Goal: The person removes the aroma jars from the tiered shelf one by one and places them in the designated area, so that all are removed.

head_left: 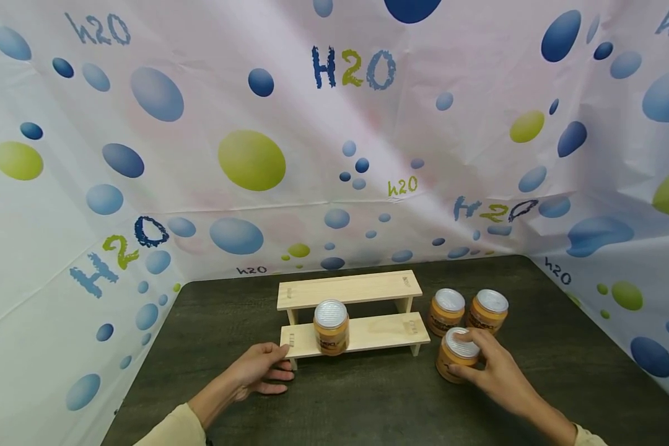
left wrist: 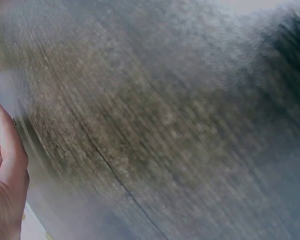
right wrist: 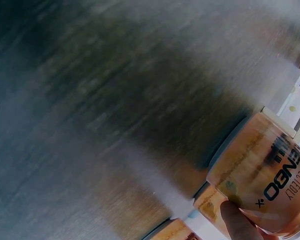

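Note:
A small two-tier wooden stand (head_left: pixel 379 334) sits on the dark table. My left hand (head_left: pixel 262 368) holds the left end of its lower step, thumb side near the top edge and the other fingers curled by the leg. On that lower step stands an orange can with a silver lid (head_left: pixel 331 328). To the right of the stand, my right hand (head_left: pixel 498 371) grips a second orange can (head_left: pixel 454 362) round its side and lid rim; that can looks slightly tilted. In the right wrist view, the gripped can (right wrist: pixel 260 175) shows dark lettering, with a fingertip against it.
Two more orange cans stand behind the gripped one, a left can (head_left: pixel 446 313) and a right can (head_left: pixel 487 311). A white sheet (head_left: pixel 312 217) with blue and green dots hangs behind and beside the dark table (head_left: pixel 357 409).

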A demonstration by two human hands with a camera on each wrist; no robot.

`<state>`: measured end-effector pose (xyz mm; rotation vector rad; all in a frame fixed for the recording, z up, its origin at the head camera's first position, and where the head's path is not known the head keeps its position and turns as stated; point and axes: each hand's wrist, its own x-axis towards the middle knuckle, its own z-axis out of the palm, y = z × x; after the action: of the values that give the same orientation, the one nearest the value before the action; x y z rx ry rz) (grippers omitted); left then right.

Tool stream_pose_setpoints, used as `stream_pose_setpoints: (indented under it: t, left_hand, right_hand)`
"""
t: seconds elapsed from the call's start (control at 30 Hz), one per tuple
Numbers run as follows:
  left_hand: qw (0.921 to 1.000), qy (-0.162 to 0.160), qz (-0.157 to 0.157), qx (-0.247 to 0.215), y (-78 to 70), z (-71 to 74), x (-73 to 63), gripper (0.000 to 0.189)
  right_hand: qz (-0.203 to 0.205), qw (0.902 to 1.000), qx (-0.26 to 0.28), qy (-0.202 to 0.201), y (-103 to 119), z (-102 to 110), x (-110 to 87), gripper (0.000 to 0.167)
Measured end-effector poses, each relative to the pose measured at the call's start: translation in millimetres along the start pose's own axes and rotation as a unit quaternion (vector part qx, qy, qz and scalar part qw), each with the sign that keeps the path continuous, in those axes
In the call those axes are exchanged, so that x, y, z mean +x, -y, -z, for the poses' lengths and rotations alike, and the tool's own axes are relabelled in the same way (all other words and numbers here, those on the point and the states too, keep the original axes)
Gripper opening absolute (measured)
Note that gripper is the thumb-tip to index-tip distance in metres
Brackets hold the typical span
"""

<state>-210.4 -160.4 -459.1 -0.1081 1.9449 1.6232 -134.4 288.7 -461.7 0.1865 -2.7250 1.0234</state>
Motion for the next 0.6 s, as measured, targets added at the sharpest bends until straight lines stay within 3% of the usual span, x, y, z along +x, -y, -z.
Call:
stream_pose_setpoints:
  t: [0.6]
  left_hand:
    - [1.0000, -0.008, -0.001, 0.003, -1.3, 0.5, -1.9, 0.035]
  right_hand:
    - [-0.005, 1.0000, -0.008, 0.000, 3.8, -2.0, -0.5, 0.053]
